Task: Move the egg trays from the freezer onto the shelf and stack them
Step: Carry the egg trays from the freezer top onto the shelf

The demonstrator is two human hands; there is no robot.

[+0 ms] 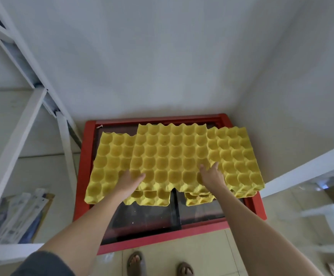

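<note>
Risk: we think the middle tray (pixel 168 158) could drag the side trays along when we lift it, because its edges sit on top of them, and some could slide off the freezer (pixel 162 239) to the floor (pixel 202 259).
Left hand (pixel 129 181): our fingers (pixel 140 176) lie flat and spread on the near left part of the middle tray, not gripping.
Right hand (pixel 212 177): fingers loosely open, touching the near right part of that tray.
Trays: all yellow, on the freezer's glass top, none on the shelf (pixel 12 160) yet.
</note>
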